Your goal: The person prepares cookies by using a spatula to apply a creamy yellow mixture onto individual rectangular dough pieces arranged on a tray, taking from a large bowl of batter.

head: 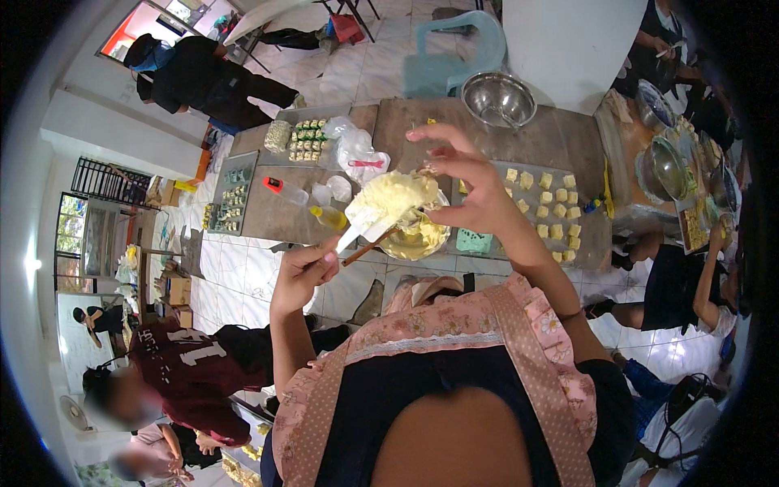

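In my left hand (306,271) is the handle of a white spatula (364,233), raised over the table. A thick mass of pale yellow cream (392,196) covers its blade. My right hand (471,176) is beside the far end of the cream, fingers spread and curved; whether a fingertip touches it is unclear. Beneath the spatula stands a bowl (443,236) with more yellow cream (420,238) in it. A brown wooden handle (365,248) sticks out past the bowl's rim. My hands and the cream hide part of the bowl.
Right of the bowl, a tray (532,243) carries several pale cubes (546,196) near a green container (473,241). Leftward are a yellow bottle (328,217), a red-capped bottle (286,190) and plastic bags (356,149). A steel bowl (498,100) stands at the far edge. People work on both sides.
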A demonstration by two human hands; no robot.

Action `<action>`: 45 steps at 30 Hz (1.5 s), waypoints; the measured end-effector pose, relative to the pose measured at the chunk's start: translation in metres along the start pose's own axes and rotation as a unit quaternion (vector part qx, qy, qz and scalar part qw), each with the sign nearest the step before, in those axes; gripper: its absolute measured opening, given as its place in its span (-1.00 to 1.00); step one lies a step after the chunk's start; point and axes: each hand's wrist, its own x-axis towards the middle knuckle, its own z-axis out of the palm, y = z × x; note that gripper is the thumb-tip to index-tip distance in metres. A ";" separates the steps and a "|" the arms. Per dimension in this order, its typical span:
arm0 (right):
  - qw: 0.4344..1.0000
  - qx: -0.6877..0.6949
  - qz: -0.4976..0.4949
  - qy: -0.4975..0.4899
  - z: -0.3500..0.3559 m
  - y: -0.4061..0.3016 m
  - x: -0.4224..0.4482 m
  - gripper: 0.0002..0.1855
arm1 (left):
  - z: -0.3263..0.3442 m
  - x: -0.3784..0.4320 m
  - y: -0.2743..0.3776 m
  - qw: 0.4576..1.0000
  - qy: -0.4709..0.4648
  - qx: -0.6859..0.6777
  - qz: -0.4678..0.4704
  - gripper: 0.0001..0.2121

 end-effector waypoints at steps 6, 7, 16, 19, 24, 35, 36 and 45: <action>0.999 -0.022 -0.028 0.018 0.002 -0.003 -0.006 -0.55 | -0.026 -0.011 0.019 0.995 0.038 0.088 0.015 -0.72; 0.999 -0.021 -0.028 0.019 0.002 -0.003 -0.008 -0.55 | -0.026 -0.013 0.024 0.989 0.057 0.135 0.028 -0.72; 0.998 -0.028 -0.039 0.047 -0.006 -0.009 -0.013 -0.50 | 0.030 -0.009 0.039 0.868 0.177 0.402 0.231 -0.50; 0.995 -0.062 -0.052 0.057 -0.011 -0.016 -0.013 -0.49 | 0.032 -0.004 0.037 0.787 0.208 0.502 0.294 -0.45; 0.995 -0.038 -0.052 0.076 -0.009 -0.013 -0.015 -0.50 | 0.032 -0.003 0.040 0.767 0.259 0.494 0.317 -0.43; 0.994 0.038 -0.056 0.080 -0.015 -0.004 -0.015 -0.51 | 0.048 0.014 0.021 0.772 0.264 0.473 0.331 -0.46; 0.989 0.100 -0.066 0.084 -0.014 0.000 -0.015 -0.49 | 0.045 0.014 0.021 0.771 0.264 0.481 0.323 -0.46; 0.978 0.176 -0.103 0.048 -0.025 0.011 -0.011 -0.42 | 0.064 0.016 0.029 0.844 0.248 0.334 0.337 -0.53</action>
